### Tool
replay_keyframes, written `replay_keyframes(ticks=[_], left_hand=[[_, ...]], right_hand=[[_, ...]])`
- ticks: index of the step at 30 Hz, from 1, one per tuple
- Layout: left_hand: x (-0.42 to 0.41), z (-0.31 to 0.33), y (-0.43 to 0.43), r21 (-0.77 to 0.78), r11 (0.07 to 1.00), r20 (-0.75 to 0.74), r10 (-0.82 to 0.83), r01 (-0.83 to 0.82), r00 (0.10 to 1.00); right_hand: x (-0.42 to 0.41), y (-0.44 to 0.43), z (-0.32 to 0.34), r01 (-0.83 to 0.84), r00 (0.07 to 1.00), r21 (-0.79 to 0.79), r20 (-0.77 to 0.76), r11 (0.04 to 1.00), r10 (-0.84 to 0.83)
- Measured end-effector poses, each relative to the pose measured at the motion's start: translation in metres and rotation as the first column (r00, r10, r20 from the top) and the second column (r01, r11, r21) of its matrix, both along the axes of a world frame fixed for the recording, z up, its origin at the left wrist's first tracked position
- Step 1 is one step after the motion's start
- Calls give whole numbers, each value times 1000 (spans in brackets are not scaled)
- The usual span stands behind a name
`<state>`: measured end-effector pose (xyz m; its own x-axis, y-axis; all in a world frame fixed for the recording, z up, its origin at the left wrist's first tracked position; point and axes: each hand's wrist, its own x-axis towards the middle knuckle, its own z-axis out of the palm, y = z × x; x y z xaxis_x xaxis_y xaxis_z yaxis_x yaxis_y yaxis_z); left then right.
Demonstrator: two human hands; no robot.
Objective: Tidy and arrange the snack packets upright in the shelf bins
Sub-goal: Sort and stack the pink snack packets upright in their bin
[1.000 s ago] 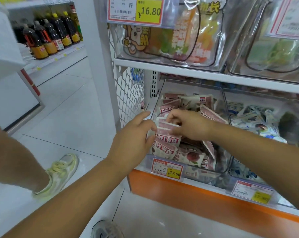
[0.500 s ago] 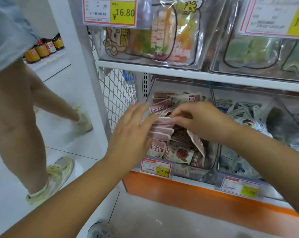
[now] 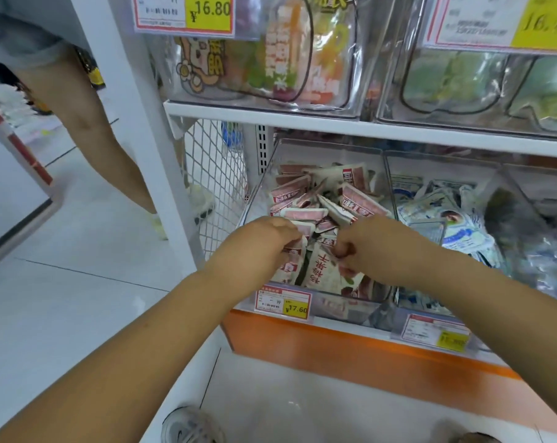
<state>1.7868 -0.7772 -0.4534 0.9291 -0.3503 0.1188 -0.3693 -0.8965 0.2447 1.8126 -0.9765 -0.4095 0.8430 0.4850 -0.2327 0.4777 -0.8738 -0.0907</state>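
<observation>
A clear plastic bin [image 3: 341, 306] on the lower shelf holds several red-and-white snack packets [image 3: 355, 203], some upright at the back, others leaning at the front. My left hand [image 3: 258, 247] reaches into the bin's front left, fingers curled round the top of a packet [image 3: 291, 266]. My right hand [image 3: 369, 247] is beside it and pinches the top edge of a larger white packet with red writing [image 3: 322, 270]. Both hands sit low at the bin's front.
A neighbouring clear bin [image 3: 395, 174] to the right holds blue-and-white packets [image 3: 443, 219]. Bins on the shelf above [image 3: 302, 121] carry price tags. A white post [image 3: 136, 123] and wire mesh [image 3: 213, 174] bound the left. Another person's legs [image 3: 110, 148] stand in the aisle.
Both hands have dropped from the middle of the packet pile to the front of the bin and now grip packets there. The other person has stepped further away along the aisle.
</observation>
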Motion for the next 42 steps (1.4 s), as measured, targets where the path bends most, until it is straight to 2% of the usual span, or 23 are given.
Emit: replay_keyframes(ticks=[3, 6, 9, 12, 15, 18, 21, 22, 25, 26, 27, 29, 30, 31, 34, 36, 38, 42], left_hand=[[2, -3, -3, -12, 998, 69, 63, -62, 996], [3, -7, -2, -68, 993, 121, 102, -95, 987], [2, -9, 2, -200, 978, 166, 97, -63, 981], [-2, -3, 3, -360, 932, 146, 105, -46, 984], [-12, 12, 4, -574, 808, 31, 182, -131, 983], [-21, 20, 6, -726, 640, -194, 161, -252, 968], [-29, 22, 1, -786, 518, -366, 50, -337, 929], [-31, 22, -2, -791, 501, -388, 31, -350, 921], [-32, 25, -5, -807, 482, -377, 23, -340, 926], [-31, 27, -4, -811, 490, -356, 20, -319, 934], [-30, 29, -4, -813, 502, -333, 10, -293, 943], [-28, 34, -2, -799, 554, -282, -3, -233, 959], [-28, 35, -2, -781, 593, -251, -9, -197, 968], [-29, 37, -3, -753, 638, -219, -13, -160, 976], [-29, 44, 5, -546, 833, -143, 12, -89, 990], [-27, 44, 20, -266, 960, -115, 57, -86, 992], [-27, 41, 33, -16, 999, -59, 45, -46, 997], [-21, 27, 37, 144, 989, -13, -42, 44, 999]], right_hand=[[1, -2, 3, 7, 999, 54, -40, 999, -5], [-3, -9, 5, 50, 998, 195, -48, 980, -41], [-12, -17, 13, 69, 998, 298, -31, 952, -63], [-19, -26, 24, 86, 991, 442, 52, 893, -122], [-22, -31, 20, 155, 970, 663, 36, 733, -239], [-30, -26, 6, 305, 945, 841, -208, 446, -254], [-34, -22, -10, 429, 898, 868, -381, 251, -220], [-33, -20, -12, 457, 886, 859, -415, 233, -209], [-31, -20, -9, 481, 877, 837, -463, 263, -129], [-32, -21, -6, 453, 890, 841, -446, 296, -95], [-33, -22, -3, 390, 919, 843, -381, 370, -103], [-34, -19, 3, 221, 975, 781, -171, 584, -140], [-32, -16, 5, 146, 989, 744, -86, 652, -123], [-30, -14, 6, 108, 994, 724, -56, 681, -97], [-28, -9, 6, 140, 990, 752, -100, 643, -99], [-27, -13, 6, 203, 979, 792, -148, 576, -141], [-28, -20, 6, 227, 971, 801, -144, 555, -189], [-30, -23, 5, 219, 970, 767, -101, 604, -223]])
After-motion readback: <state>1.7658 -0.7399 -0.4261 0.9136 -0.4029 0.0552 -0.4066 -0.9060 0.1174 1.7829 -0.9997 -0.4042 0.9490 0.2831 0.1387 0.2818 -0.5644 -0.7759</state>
